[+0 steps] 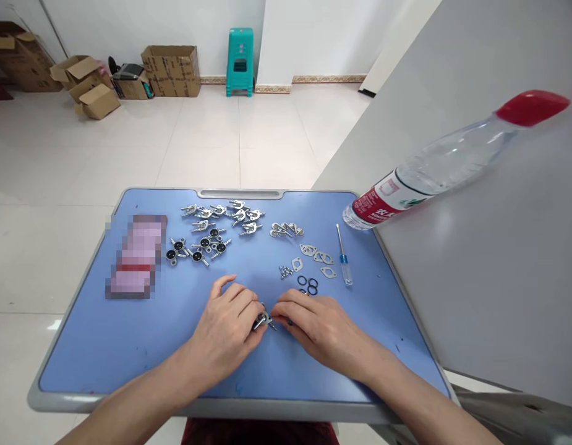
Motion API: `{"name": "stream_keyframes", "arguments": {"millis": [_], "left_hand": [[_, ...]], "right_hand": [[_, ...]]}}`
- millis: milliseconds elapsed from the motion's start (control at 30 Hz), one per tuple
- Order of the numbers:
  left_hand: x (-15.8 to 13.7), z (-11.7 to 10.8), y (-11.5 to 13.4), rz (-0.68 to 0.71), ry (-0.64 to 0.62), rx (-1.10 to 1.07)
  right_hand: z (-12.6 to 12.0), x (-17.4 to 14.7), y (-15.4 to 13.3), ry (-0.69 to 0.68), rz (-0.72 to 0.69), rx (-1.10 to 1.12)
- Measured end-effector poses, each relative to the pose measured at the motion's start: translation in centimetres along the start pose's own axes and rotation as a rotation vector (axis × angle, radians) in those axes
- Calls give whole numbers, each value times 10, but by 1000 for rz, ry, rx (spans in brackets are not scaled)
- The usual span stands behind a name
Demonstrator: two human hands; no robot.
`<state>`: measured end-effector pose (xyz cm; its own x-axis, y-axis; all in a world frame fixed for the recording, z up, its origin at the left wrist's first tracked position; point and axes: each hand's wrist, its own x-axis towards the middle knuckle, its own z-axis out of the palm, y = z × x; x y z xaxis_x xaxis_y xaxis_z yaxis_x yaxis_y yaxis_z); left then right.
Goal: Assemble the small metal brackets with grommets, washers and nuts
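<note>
Near the front of the blue table, my left hand (234,318) grips a small metal valve body (263,319) that has thin pipe stubs. My right hand (316,321) is closed right beside it, fingertips pinched at the valve's right edge; what they hold, if anything, is mostly hidden. Just beyond the right hand lie several black O-rings (312,286), partly covered by its fingers. A small heap of screws (286,272) and several flat metal plates (328,272) with holes sit further back. To their right rests a screwdriver (345,266) with a clear and blue handle.
On the table (104,346), several valve bodies with black round inserts (197,255) and more metal valve bodies (249,228) lie at the back left. Small metal levers (286,230) are bunched at back centre. A water bottle (383,198) stands at the right edge; a blurred pinkish object (137,253) lies left.
</note>
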<state>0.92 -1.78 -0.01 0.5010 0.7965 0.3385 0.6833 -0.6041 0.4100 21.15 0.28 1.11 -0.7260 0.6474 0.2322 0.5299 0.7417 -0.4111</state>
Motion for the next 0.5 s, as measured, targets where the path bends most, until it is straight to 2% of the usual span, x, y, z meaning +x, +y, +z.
{"name": "stream_keyframes", "arguments": {"millis": [233,500], "left_hand": [[-1,1,0,-1,-8,-14],[0,5,-4,1,-7,-21]], "right_hand": [[7,-3,0,0,-108,-150],[0,1,-9,13,-242,-247]]}}
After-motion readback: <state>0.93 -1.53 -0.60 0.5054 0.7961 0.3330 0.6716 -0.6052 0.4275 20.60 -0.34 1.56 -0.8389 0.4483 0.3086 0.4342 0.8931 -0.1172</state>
